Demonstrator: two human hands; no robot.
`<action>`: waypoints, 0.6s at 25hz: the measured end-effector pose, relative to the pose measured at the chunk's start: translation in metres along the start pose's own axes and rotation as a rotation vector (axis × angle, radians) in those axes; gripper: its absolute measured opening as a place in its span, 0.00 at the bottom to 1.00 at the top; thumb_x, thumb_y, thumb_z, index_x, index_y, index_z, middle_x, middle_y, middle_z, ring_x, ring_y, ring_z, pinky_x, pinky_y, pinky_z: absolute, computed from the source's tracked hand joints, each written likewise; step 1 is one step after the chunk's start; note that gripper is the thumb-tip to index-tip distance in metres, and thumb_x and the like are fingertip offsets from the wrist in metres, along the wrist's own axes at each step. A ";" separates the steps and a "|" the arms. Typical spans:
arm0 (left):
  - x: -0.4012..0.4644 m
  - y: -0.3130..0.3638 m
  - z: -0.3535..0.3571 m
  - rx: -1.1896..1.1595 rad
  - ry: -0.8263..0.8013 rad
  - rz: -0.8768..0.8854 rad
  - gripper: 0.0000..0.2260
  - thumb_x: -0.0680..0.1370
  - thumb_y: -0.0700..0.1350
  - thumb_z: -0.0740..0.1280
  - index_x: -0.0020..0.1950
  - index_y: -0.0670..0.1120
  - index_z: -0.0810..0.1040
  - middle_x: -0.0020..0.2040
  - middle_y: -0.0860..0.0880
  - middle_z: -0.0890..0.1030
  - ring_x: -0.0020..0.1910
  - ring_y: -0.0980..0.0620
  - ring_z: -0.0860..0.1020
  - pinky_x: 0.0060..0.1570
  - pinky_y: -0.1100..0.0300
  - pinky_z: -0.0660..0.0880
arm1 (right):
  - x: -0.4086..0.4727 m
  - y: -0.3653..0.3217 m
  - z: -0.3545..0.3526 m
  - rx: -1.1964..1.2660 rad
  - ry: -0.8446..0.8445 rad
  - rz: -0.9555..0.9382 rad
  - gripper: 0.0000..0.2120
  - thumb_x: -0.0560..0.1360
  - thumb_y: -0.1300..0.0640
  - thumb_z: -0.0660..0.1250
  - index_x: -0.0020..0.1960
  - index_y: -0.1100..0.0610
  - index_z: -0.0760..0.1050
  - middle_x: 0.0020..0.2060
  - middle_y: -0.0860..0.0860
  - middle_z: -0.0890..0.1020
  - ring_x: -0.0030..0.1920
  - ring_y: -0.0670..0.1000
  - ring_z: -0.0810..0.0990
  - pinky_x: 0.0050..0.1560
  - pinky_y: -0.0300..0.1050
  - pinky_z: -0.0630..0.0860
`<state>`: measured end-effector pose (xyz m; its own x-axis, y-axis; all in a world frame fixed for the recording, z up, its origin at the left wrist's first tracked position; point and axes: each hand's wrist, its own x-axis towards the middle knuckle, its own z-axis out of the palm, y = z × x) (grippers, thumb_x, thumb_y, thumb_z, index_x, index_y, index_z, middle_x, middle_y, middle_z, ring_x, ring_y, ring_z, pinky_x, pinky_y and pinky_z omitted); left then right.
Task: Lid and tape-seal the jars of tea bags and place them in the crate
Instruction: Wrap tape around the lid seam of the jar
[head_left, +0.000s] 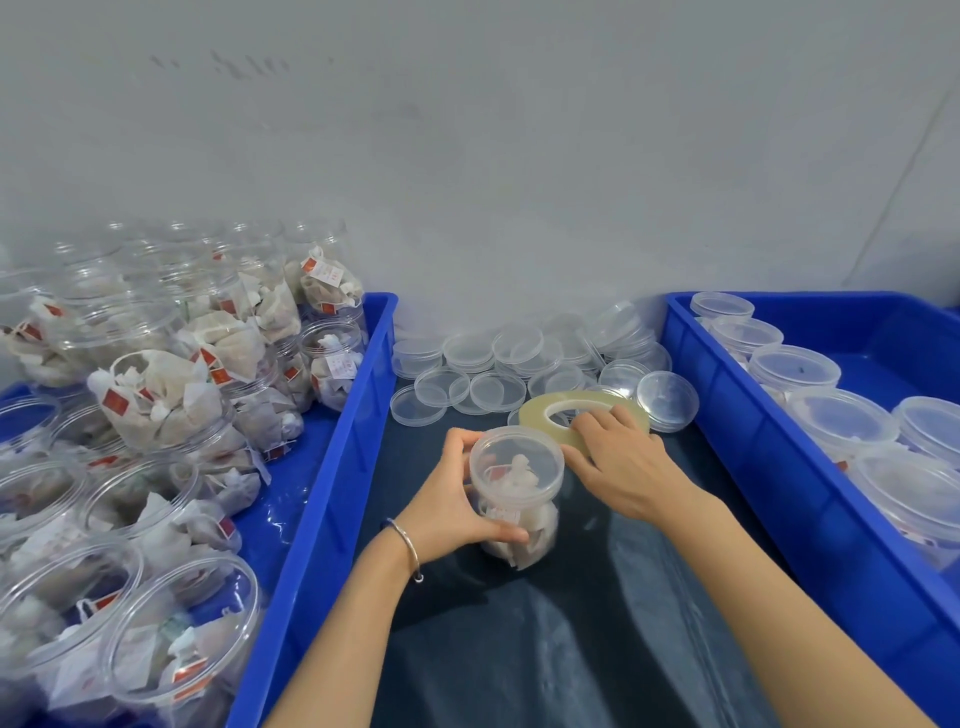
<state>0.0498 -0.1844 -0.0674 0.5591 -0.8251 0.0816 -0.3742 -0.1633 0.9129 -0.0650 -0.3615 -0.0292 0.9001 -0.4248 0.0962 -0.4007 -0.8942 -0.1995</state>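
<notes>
Now | left hand (457, 499) grips lidded jar (517, 488) | right hand (618, 462) holds tape roll (582, 415) | dark tabletop (597, 623), grey wall (467, 156)

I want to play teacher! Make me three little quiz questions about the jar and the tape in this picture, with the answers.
1. True or false: the jar between the hands already has its lid on.
2. Which hand is on the tape roll? A) left hand B) right hand
3. Fill in: the crate holding lidded jars is on the person's ____ side.

Key: 1 true. 2 B, the right hand; the left hand grips the jar. 3 right.
</notes>
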 end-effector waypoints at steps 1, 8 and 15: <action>-0.002 0.002 0.001 0.030 0.054 0.009 0.41 0.60 0.40 0.82 0.65 0.53 0.63 0.61 0.55 0.69 0.61 0.60 0.71 0.60 0.65 0.71 | -0.001 0.000 0.000 -0.005 0.003 0.009 0.16 0.81 0.44 0.51 0.58 0.54 0.67 0.60 0.48 0.70 0.60 0.50 0.63 0.56 0.55 0.70; -0.022 0.018 0.051 -0.077 0.361 0.027 0.52 0.60 0.48 0.82 0.73 0.59 0.52 0.61 0.62 0.63 0.59 0.77 0.64 0.54 0.82 0.62 | -0.015 -0.014 0.006 -0.064 0.008 0.120 0.18 0.81 0.43 0.49 0.57 0.56 0.65 0.59 0.48 0.68 0.62 0.51 0.63 0.53 0.55 0.70; -0.008 0.020 0.034 0.045 0.414 -0.009 0.40 0.59 0.52 0.82 0.66 0.54 0.67 0.55 0.60 0.76 0.57 0.60 0.74 0.55 0.70 0.67 | -0.041 0.007 0.009 0.338 -0.237 0.018 0.10 0.81 0.50 0.56 0.55 0.57 0.66 0.48 0.51 0.73 0.48 0.51 0.72 0.43 0.40 0.67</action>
<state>0.0125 -0.1990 -0.0636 0.8093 -0.5377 0.2364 -0.3950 -0.2003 0.8966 -0.1037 -0.3490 -0.0430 0.9236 -0.3606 -0.1301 -0.3740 -0.7733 -0.5120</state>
